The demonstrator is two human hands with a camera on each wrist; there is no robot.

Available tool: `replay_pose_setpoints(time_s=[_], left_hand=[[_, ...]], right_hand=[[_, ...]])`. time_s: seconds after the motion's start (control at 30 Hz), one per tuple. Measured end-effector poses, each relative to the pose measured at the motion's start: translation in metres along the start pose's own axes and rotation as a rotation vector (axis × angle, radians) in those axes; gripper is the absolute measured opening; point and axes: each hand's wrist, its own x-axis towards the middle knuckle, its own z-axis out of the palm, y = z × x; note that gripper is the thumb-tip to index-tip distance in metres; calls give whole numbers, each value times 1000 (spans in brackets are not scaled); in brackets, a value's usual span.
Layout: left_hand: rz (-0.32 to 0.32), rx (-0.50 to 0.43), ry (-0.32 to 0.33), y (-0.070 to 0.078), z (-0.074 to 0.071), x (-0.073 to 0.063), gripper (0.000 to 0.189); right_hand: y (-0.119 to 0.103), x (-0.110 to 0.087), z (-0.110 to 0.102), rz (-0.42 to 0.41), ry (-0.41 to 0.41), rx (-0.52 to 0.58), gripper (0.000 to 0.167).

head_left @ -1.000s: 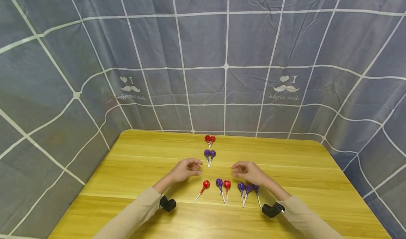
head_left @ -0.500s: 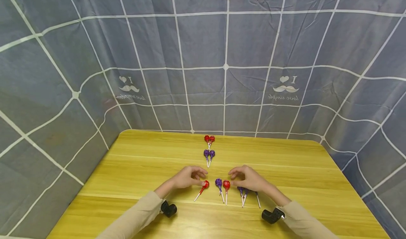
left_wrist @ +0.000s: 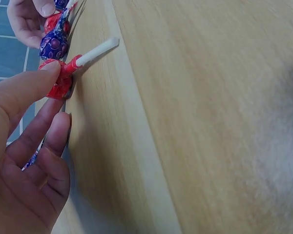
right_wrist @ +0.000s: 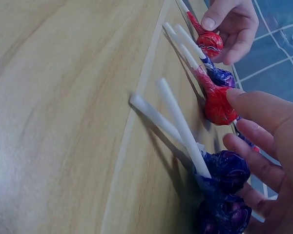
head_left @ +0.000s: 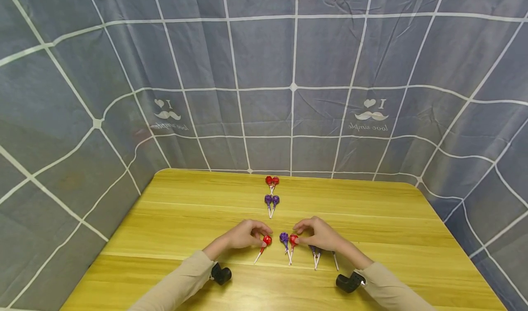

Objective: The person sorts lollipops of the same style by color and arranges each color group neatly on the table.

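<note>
My left hand (head_left: 244,236) pinches the head of a red-wrapped lollipop (head_left: 267,240) between thumb and fingers; its white stick points toward me. In the left wrist view the thumb lies on the red wrapper (left_wrist: 59,87). My right hand (head_left: 323,236) has its thumb and fingertips about another red lollipop (right_wrist: 219,105), pinching its head. Just left of that one lies a purple lollipop (head_left: 284,238), their sticks crossing. Several purple lollipops (right_wrist: 227,170) lie beneath and beside the right hand, their heads mostly hidden in the head view.
Farther back on the wooden table (head_left: 185,201) lie two purple lollipops (head_left: 272,200) side by side, sticks converging. Behind them is a pair of red lollipops (head_left: 272,180). A grey curtain (head_left: 264,113) with white grid lines hangs around the table's far side.
Both hands have come down and toward me onto the two near red lollipops. Their sticks have shifted slightly. The right hand now covers the purple heads beside it.
</note>
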Motion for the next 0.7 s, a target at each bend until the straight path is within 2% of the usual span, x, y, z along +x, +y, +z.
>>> replay_pose_setpoints(time_s=[0.27,0.7], left_hand=[[-13,14,29,-2,3,0,32],[-66,51,127,-3,10,2,29]], right_hand=[[-1,2,4,9,-9,19,28],[3,4,8,42,-19,40,26]])
